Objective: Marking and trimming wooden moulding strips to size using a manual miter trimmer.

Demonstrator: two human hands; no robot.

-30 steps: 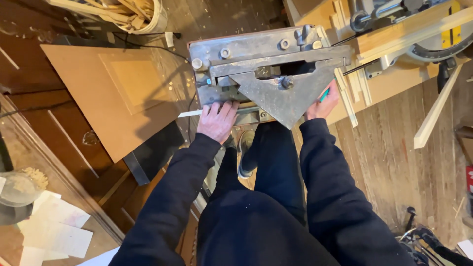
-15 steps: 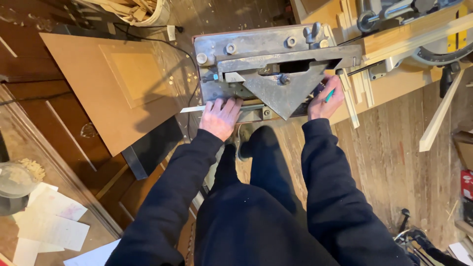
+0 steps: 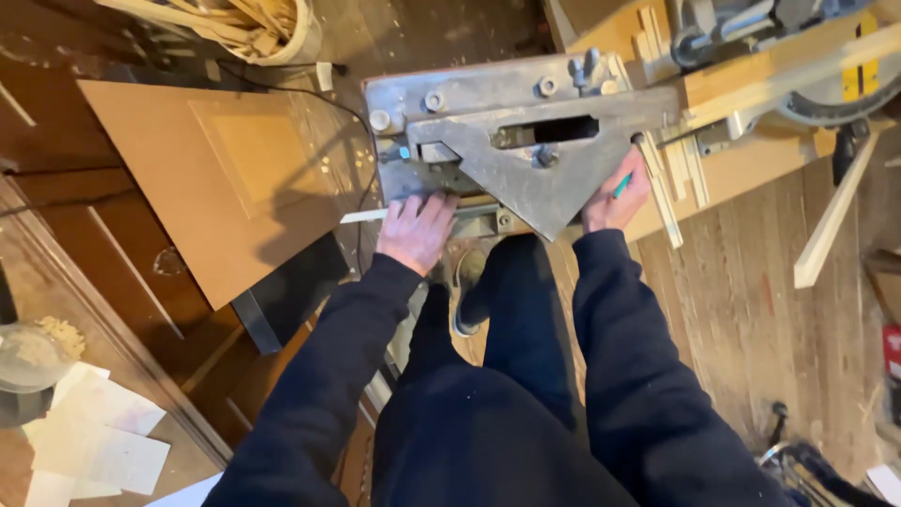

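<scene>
Head view shows little change from a second ago: left hand (image 3: 416, 230) still presses flat on the white strip (image 3: 361, 216) at the metal cutter (image 3: 511, 141); right hand (image 3: 615, 192) still grips a green pencil (image 3: 623, 185).

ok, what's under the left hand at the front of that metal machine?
The left hand presses flat on a thin pale strip whose end pokes out to the left. The rest of the strip beneath the palm and under the grey metal machine is covered.
</scene>
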